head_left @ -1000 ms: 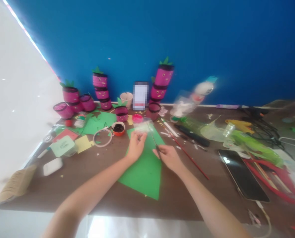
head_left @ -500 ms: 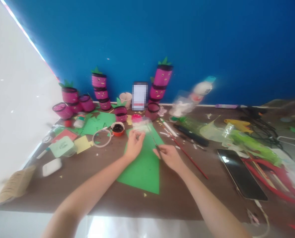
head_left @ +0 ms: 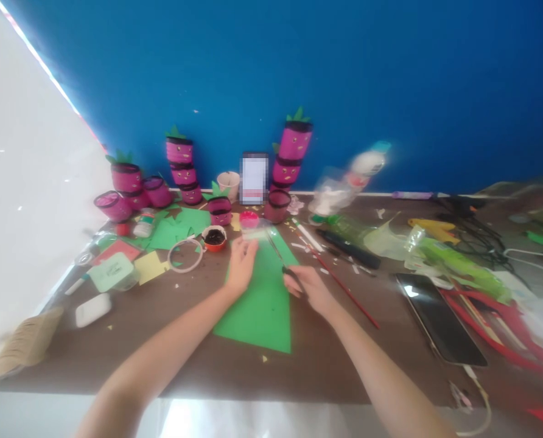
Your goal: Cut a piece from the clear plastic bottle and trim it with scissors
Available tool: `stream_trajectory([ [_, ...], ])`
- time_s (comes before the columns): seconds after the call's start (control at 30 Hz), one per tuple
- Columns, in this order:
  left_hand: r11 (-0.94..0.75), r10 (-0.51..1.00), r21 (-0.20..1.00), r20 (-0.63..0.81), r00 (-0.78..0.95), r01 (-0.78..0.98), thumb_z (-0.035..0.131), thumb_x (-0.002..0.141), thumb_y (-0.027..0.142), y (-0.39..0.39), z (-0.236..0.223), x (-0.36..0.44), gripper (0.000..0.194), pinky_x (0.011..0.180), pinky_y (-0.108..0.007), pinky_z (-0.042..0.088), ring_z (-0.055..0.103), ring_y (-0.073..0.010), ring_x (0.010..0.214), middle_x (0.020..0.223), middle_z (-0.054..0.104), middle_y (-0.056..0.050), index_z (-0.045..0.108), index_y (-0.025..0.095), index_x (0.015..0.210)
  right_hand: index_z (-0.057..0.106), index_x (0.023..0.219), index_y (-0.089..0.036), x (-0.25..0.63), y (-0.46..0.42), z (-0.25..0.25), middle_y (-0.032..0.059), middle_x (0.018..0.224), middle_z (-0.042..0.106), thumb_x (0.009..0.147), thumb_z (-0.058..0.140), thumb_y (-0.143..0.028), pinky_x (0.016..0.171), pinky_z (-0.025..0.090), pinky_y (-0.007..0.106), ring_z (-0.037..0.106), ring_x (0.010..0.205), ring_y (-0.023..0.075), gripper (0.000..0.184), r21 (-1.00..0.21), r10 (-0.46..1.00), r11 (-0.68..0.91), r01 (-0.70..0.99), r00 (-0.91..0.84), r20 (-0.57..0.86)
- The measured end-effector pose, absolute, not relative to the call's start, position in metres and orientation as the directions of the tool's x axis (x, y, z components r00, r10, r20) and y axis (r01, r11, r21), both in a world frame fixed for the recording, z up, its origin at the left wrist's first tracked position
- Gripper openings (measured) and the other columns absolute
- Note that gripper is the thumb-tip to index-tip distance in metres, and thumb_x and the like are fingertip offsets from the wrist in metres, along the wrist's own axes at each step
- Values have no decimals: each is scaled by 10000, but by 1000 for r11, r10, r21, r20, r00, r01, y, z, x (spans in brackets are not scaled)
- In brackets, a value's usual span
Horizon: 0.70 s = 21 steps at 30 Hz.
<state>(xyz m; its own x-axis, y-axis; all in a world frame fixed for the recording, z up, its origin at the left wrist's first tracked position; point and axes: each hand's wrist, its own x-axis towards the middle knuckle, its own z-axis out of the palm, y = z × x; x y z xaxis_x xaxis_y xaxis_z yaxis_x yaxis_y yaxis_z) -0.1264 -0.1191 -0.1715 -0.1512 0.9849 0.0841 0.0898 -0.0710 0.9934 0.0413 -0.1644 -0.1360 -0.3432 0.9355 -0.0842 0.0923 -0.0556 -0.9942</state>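
A green paper sheet [head_left: 260, 304] lies on the brown table [head_left: 171, 340] in front of me. My left hand [head_left: 240, 264] rests near the sheet's far left corner, fingers drawn together on a small pale scrap I cannot make out. My right hand [head_left: 307, 287] is closed round the handles of small scissors [head_left: 278, 258], whose blades point away over the sheet's right edge.
Pink paper cups with green leaf tops [head_left: 294, 152] stand along the blue wall. A red cup of dark bits [head_left: 215, 237], a tape ring [head_left: 185, 254], paper scraps, a red stick [head_left: 344, 286], a phone [head_left: 436, 316], cables and a glue gun [head_left: 436, 230] crowd the table.
The view drifted slightly; both hands sit a little further up the sheet. The scissors stay in my right hand, and my left hand has flattened lower onto the paper.
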Motion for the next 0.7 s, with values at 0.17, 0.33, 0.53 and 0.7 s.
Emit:
stream_trajectory([
  [0.17,-84,994,985,92,-50,150,494,825,428,-123,-163,-125,290,906,-294,401,538,-173,991,1030,501,-64,628,181,754,424,535,-190,40,-165,-138,-54,460,358,756,562,-557,457,244,265,318,421,80,450,-997,941,-66,49,-329,-78],
  [0.33,-109,994,979,108,17,175,482,829,445,-129,-155,-123,339,882,-304,431,523,-194,1027,1074,454,-94,631,150,754,476,570,-177,39,-166,-139,-51,473,384,750,580,-540,461,255,259,352,427,82,418,-996,947,-89,29,-307,-94],
  [0.53,-126,992,967,123,27,222,463,838,470,-131,-156,-122,366,872,-282,446,494,-202,1108,1125,440,-98,649,155,809,473,571,-180,32,-168,-135,-53,466,381,723,583,-582,475,269,265,364,429,89,443,-996,952,-88,23,-293,-91],
  [0.7,-129,992,965,129,14,228,443,843,479,-131,-155,-123,389,899,-307,437,508,-205,1095,1149,436,-105,651,152,808,476,611,-189,28,-170,-140,-49,481,382,752,553,-581,494,272,273,373,459,104,424,-996,958,-81,36,-273,-88],
])
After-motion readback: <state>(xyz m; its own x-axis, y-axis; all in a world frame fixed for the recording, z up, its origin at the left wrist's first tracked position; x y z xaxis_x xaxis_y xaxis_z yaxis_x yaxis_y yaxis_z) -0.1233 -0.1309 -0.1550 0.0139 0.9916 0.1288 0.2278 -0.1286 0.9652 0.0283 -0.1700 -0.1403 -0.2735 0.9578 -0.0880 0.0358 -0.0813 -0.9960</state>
